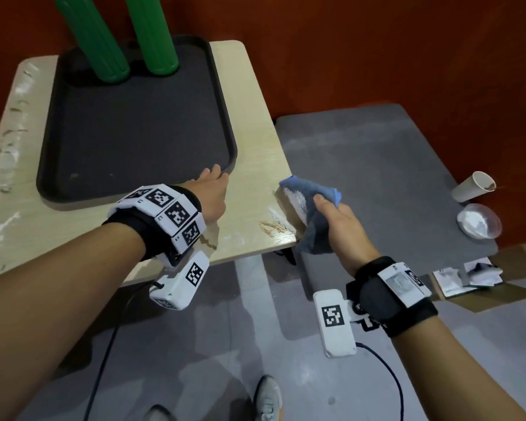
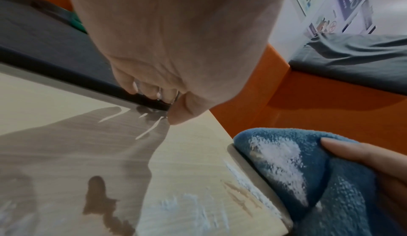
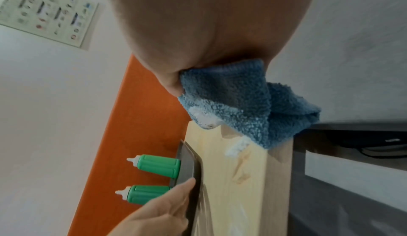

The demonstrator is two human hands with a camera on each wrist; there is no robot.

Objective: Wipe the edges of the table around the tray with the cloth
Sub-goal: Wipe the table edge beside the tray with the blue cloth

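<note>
Beyond my left hand, black tray on the table, its near corner rim pinched by those fingers, just right of it smeared table edge, my right hand gripping the powder-streaked blue cloth against that edge.

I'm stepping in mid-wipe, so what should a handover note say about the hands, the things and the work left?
Left hand: fingers curled on the near right corner of the dark tray, which lies on the table.
Right hand: grips the blue cloth, powder-caked, at the table's right edge.
Two green bottles stand on the tray.
Done: right strip beside the tray looks mostly clean.
Left: white powder and brown streaks at the near right corner, a brown spill near the left wrist, heavy white smears along the left edge.
</note>
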